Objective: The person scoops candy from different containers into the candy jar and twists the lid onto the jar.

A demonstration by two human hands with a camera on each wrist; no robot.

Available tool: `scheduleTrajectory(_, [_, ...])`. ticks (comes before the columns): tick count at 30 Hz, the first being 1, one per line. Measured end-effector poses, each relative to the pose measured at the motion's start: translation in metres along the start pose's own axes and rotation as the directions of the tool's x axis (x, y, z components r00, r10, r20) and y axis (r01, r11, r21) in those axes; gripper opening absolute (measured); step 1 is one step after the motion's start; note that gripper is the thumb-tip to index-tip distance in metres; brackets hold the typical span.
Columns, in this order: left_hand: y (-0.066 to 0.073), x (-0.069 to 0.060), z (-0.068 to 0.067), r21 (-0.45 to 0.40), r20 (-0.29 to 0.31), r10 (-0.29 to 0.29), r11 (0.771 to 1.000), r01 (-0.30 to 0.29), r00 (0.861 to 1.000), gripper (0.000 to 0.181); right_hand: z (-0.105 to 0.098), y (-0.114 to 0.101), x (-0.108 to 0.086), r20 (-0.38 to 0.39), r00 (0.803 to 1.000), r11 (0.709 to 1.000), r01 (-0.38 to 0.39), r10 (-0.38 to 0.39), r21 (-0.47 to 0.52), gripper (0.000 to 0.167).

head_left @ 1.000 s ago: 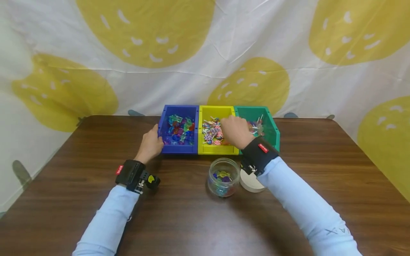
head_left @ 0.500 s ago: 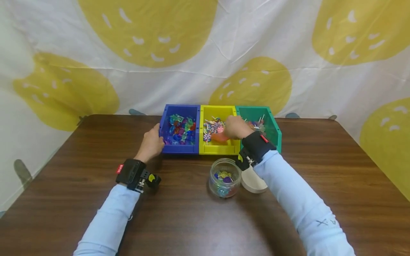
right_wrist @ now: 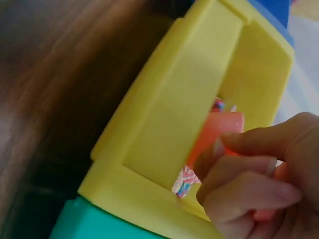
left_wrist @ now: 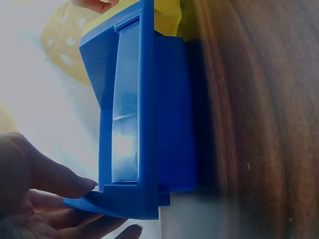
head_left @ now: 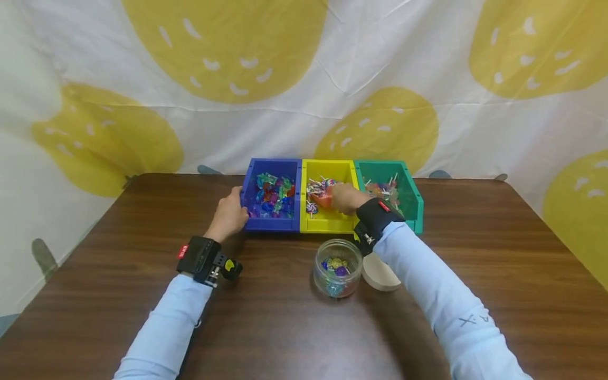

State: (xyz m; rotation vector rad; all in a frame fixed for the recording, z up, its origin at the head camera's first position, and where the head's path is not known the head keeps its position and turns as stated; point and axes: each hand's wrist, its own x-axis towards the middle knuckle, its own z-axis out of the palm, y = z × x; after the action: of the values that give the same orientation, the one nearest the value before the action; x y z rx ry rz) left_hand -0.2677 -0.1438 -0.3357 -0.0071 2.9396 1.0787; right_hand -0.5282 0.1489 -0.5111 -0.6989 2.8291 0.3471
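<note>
My left hand [head_left: 229, 215] holds the left side wall of the blue bin [head_left: 273, 225]; in the left wrist view the thumb [left_wrist: 62, 179] lies on one side of the wall and the fingers on the other. Inside that bin are shiny wrapped candies [head_left: 273, 195]. Over the yellow bin [head_left: 328, 226], my right hand [head_left: 348, 198] grips an orange-red scoop [head_left: 323, 198]. The scoop is down among swirl lollipops [head_left: 312, 207], its front partly hidden by them. Curled fingers cover its handle in the right wrist view, where the scoop [right_wrist: 219, 127] shows beyond the thumb.
A green bin [head_left: 414, 208] with more lollipops [head_left: 387, 189] adjoins the yellow one. In front stands an uncovered clear jar [head_left: 337, 269] partly filled with candies. Its white lid [head_left: 381, 275] lies to the right, under my right forearm. A patterned cloth hangs behind the table.
My right hand has turned and sunk lower in the yellow bin, bringing the scoop into sight among the lollipops. The left hand stays on the blue bin.
</note>
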Motion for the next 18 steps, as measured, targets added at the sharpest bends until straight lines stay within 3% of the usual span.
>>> scheduleTrajectory(2, [0.0, 0.0, 0.0, -0.008, 0.006, -0.004, 1.0, 0.004, 1.0, 0.051, -0.012, -0.014, -0.018, -0.012, 1.0, 0.999, -0.007, 0.008, 0.034, 0.026])
scheduleTrajectory(3, [0.0, 0.0, -0.001, -0.012, 0.01, -0.004, 1.0, 0.004, 1.0, 0.051, -0.02, -0.023, -0.03, -0.044, 0.998, 0.991, -0.044, 0.05, 0.126, 0.027])
scheduleTrajectory(6, [0.0, 0.001, -0.002, -0.025, 0.013, -0.009, 1.0, 0.01, 1.0, 0.051, -0.038, -0.042, -0.058, -0.113, 0.993, 0.985, -0.018, 0.038, 0.17, 0.03])
scheduleTrajectory(10, [-0.001, 0.001, -0.003, -0.028, 0.016, -0.021, 0.999, 0.021, 1.0, 0.051, -0.04, -0.05, -0.074, -0.288, 0.957, 0.993, 0.063, -0.033, 0.096, 0.024])
scheduleTrajectory(11, [-0.001, 0.001, -0.004, -0.029, 0.015, -0.023, 0.999, 0.023, 1.0, 0.051, -0.041, -0.051, -0.076, -0.288, 0.957, 0.996, 0.058, -0.035, 0.072, 0.028])
scheduleTrajectory(13, [-0.002, 0.001, -0.004, -0.027, 0.01, -0.022, 0.999, 0.023, 1.0, 0.051, -0.036, -0.05, -0.073, -0.388, 0.919, 0.996, 0.087, -0.076, 0.011, 0.024])
scheduleTrajectory(15, [-0.003, 0.002, -0.005, -0.024, 0.005, -0.019, 1.0, 0.019, 1.0, 0.051, -0.039, -0.053, -0.079, -0.372, 0.926, 0.997, 0.073, -0.065, 0.007, 0.029])
scheduleTrajectory(16, [-0.003, 0.002, -0.005, -0.02, 0.003, -0.015, 1.0, 0.015, 1.0, 0.051, -0.04, -0.054, -0.083, -0.395, 0.916, 0.997, 0.081, -0.072, 0.005, 0.031])
scheduleTrajectory(17, [-0.003, 0.003, -0.004, -0.017, 0.003, -0.013, 1.0, 0.013, 1.0, 0.051, -0.043, -0.056, -0.088, -0.388, 0.919, 0.997, 0.076, -0.062, 0.022, 0.032])
scheduleTrajectory(18, [-0.004, 0.003, -0.004, -0.014, 0.001, -0.008, 1.0, 0.008, 1.0, 0.05, -0.044, -0.058, -0.092, -0.422, 0.904, 0.996, 0.086, -0.067, 0.025, 0.029])
